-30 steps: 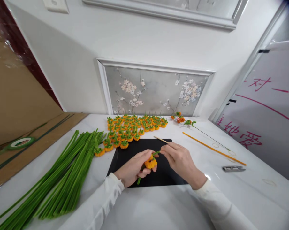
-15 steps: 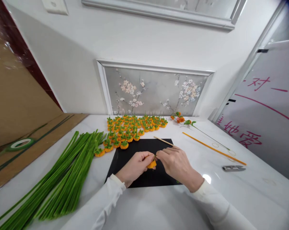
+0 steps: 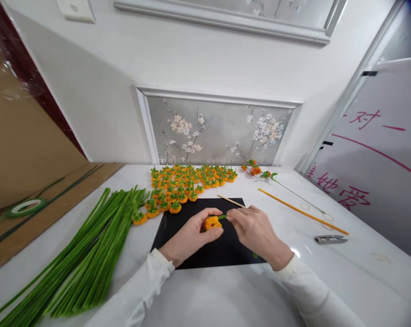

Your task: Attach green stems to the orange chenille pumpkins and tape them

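Between the thumb and fingers of my left hand [image 3: 195, 232] sits an orange pipe-cleaner flower [image 3: 212, 223], its orange side turned partly toward me. A short green pipe-cleaner stem [image 3: 222, 217] sticks out from it to the right. My right hand [image 3: 255, 231] pinches the far end of that stem. Both hands are over a black mat [image 3: 205, 259]. Beyond the mat, many similar orange flowers [image 3: 191, 179] with green tops stand in a cluster. A thin wooden stick [image 3: 231, 200] lies at the mat's back edge, near my right fingers.
A large bundle of green pipe cleaners [image 3: 99, 245] covers the left side. At right lie an orange pipe cleaner [image 3: 300, 210], thread snips [image 3: 331, 239] and a finished flower stem [image 3: 255, 170]. Green tape [image 3: 26, 207] rests on cardboard [image 3: 62, 195] at far left.
My left hand has turned the flower so more of its orange side shows. My right hand has drawn slightly rightward, and the green stem now shows between the hands.
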A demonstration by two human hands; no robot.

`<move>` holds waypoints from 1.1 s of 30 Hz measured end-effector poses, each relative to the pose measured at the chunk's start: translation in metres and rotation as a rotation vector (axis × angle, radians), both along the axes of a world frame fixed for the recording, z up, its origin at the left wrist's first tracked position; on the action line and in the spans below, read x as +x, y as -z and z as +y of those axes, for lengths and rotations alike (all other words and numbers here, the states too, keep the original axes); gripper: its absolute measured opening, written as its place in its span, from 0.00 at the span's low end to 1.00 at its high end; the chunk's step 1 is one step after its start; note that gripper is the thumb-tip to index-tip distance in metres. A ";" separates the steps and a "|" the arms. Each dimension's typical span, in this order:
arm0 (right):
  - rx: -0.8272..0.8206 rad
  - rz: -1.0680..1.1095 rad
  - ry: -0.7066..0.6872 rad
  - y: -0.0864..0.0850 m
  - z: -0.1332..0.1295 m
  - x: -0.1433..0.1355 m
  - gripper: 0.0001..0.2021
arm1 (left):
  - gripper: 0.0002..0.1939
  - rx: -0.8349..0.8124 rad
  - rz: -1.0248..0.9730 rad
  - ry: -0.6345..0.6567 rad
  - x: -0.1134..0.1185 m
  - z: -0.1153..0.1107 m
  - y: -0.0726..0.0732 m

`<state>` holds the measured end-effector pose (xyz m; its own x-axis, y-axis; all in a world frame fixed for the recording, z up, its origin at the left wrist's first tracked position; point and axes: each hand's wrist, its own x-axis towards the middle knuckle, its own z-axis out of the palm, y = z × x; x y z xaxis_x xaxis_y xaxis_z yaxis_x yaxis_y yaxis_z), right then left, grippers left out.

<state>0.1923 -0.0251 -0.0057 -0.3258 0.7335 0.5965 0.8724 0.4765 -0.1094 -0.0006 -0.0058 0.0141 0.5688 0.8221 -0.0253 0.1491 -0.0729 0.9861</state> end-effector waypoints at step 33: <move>-0.248 0.449 -0.361 -0.008 -0.008 -0.006 0.07 | 0.33 0.186 0.000 0.059 -0.003 -0.002 -0.001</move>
